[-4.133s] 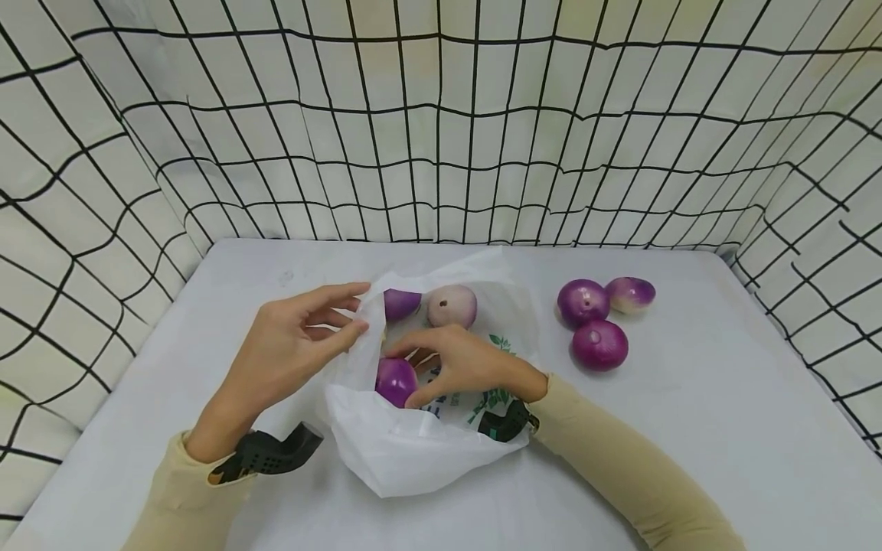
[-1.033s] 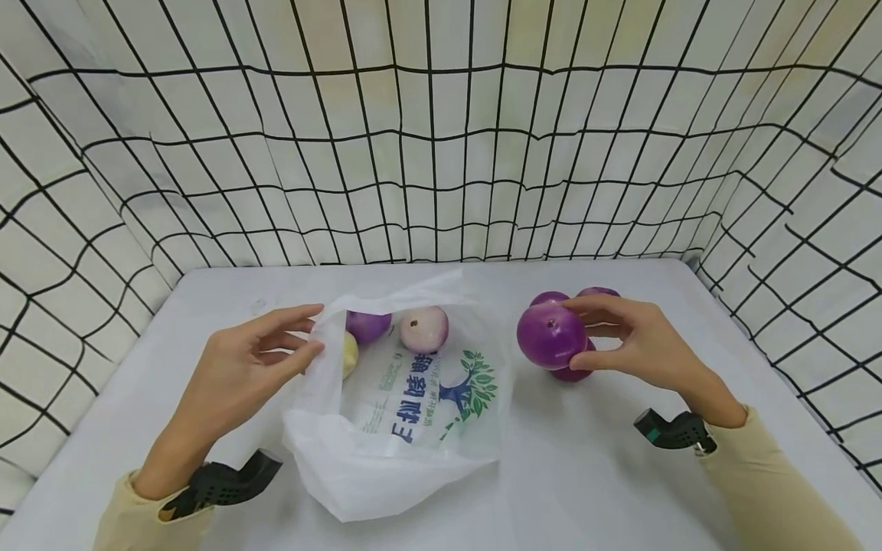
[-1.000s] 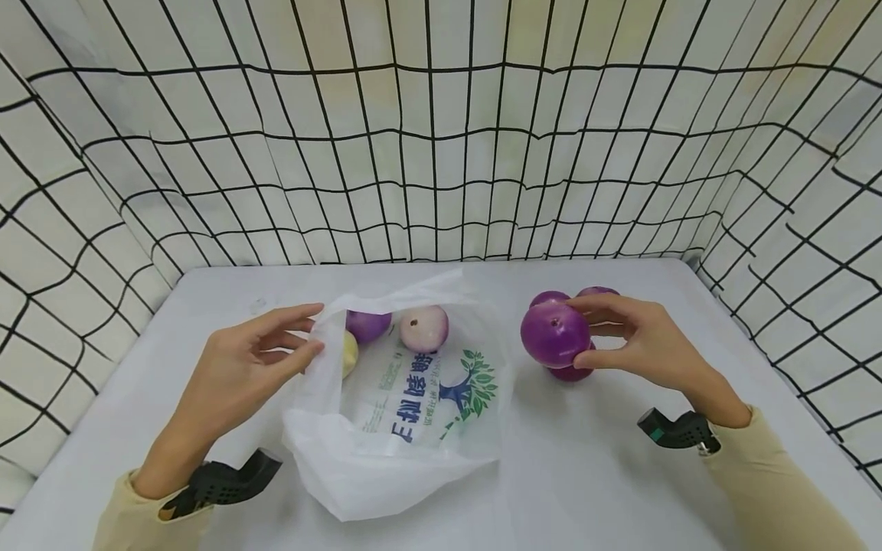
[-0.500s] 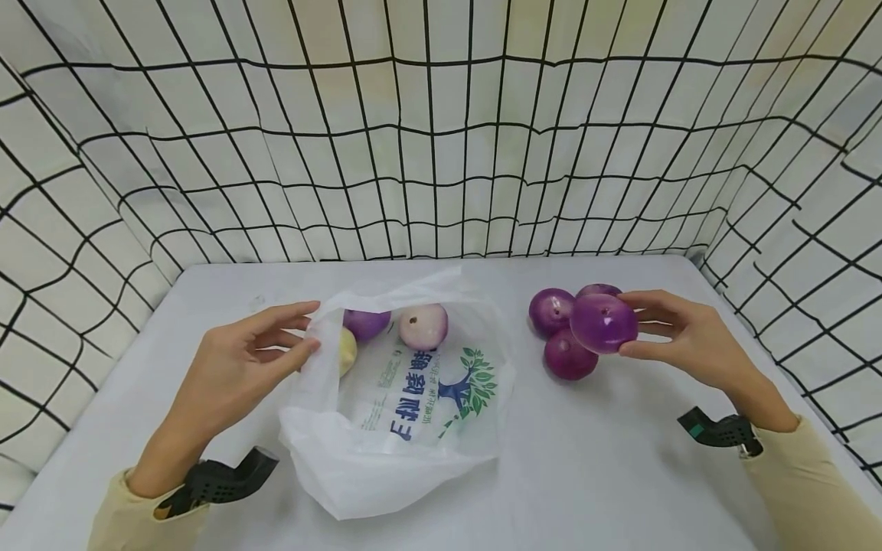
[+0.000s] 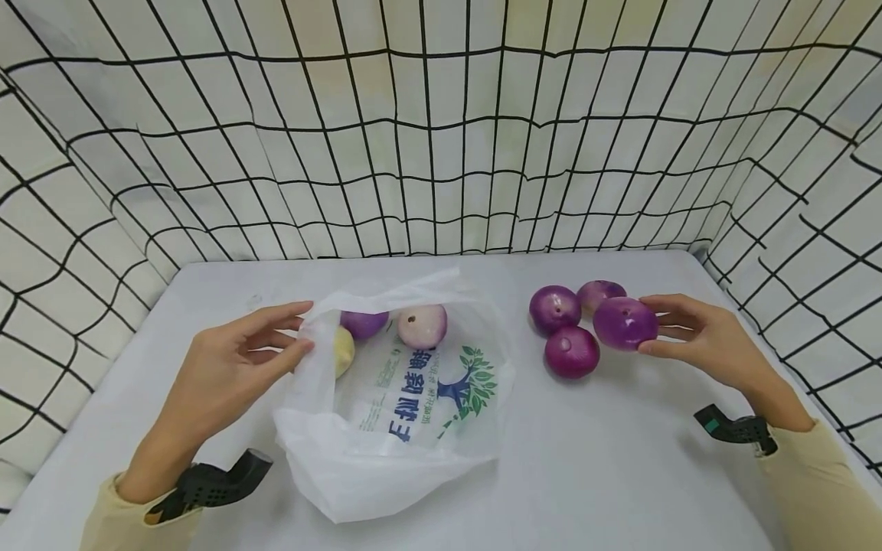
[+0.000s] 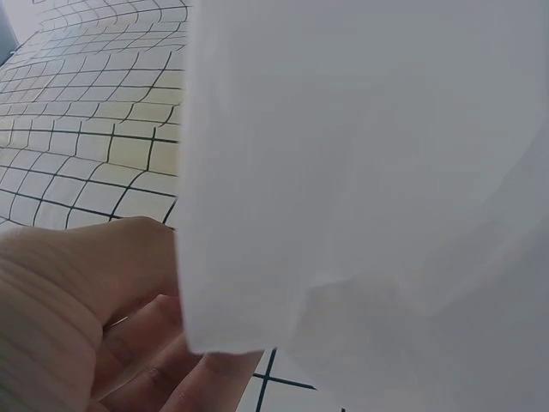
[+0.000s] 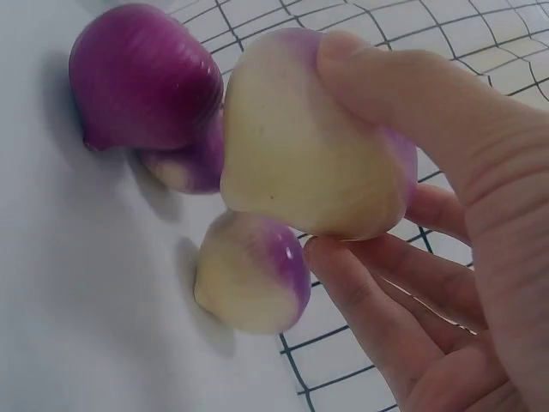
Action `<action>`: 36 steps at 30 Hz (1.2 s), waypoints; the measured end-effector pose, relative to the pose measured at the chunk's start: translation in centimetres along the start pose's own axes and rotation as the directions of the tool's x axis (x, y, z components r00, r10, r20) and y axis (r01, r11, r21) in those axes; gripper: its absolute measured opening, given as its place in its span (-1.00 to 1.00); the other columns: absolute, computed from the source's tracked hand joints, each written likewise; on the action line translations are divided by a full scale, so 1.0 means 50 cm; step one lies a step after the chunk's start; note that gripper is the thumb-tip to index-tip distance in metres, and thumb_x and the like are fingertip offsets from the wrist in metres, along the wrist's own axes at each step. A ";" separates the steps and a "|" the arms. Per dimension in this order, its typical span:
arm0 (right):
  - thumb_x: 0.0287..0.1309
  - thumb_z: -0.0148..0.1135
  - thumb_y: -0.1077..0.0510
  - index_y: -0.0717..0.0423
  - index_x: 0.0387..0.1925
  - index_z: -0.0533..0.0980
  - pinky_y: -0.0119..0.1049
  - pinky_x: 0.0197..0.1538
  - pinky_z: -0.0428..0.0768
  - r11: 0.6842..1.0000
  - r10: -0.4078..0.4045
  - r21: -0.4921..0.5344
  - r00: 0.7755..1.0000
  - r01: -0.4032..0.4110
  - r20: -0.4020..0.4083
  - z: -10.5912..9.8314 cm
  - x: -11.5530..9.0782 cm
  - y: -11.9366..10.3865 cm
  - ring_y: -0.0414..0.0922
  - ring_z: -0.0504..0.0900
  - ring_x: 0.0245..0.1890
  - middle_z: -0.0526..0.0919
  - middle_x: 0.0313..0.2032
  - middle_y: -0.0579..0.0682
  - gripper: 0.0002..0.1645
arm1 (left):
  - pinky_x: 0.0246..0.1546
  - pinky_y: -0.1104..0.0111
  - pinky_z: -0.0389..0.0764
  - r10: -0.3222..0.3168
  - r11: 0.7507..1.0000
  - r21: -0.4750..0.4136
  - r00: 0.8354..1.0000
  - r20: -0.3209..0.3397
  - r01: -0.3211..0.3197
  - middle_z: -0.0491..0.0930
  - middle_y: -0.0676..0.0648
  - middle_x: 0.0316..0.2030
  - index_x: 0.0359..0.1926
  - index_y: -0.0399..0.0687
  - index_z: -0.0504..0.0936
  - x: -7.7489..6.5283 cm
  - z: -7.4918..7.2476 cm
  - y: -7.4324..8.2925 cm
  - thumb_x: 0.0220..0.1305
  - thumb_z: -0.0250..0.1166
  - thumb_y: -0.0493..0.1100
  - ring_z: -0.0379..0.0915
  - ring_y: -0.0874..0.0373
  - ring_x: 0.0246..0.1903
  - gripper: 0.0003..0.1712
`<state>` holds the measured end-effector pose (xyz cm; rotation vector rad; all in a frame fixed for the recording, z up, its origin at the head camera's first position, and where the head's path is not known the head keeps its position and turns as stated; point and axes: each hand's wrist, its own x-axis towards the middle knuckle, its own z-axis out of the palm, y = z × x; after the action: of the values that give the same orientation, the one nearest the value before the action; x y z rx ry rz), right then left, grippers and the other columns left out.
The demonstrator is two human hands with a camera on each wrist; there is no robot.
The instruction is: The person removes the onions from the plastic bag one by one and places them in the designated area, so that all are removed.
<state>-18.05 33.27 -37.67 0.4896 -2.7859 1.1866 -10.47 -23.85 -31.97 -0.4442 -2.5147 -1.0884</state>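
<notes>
My left hand (image 5: 230, 367) pinches the left rim of a white plastic bag (image 5: 386, 482) between thumb and fingers, so the mouth gapes. Printed on the bag are a tree and blue lettering. Inside lie a purple turnip (image 5: 364, 324), a pale pinkish one (image 5: 423, 327) and a cream-yellow thing (image 5: 343, 351) partly covered by the rim. At the right, my right hand (image 5: 710, 337) grips a purple-topped turnip (image 5: 625, 324), cream underneath in the right wrist view. Beside it are a magenta onion (image 5: 572, 352) and two purple-and-cream turnips, one left (image 5: 554, 309) and one behind (image 5: 601, 295).
A white-covered table (image 5: 586, 474) bears everything. Black wire grid (image 5: 468, 153) with white sheeting behind it walls the back and both sides. Each wrist carries a small black camera, such as the left wrist camera (image 5: 213, 484).
Four seconds ago my right hand held a turnip inside the bag. It has since carried it out, over the loose group, to their right side. My left hand keeps hold of the bag rim.
</notes>
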 end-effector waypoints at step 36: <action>0.13 0.54 -0.16 -0.09 0.35 0.49 -0.60 0.01 0.66 0.981 0.139 -0.157 0.978 -0.115 0.156 -0.001 0.002 0.038 0.04 0.71 0.17 0.62 0.30 0.09 -0.21 | -0.19 0.81 0.61 0.016 1.000 -0.003 1.000 -0.010 -0.016 0.76 -0.20 -0.07 0.25 -0.05 0.67 0.001 0.007 0.001 0.18 0.50 -0.39 0.58 0.73 -0.25 -0.41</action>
<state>-18.76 34.54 -38.92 0.4215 -3.0610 0.9933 -10.58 -23.56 -32.14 -0.4581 -2.4962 -1.0858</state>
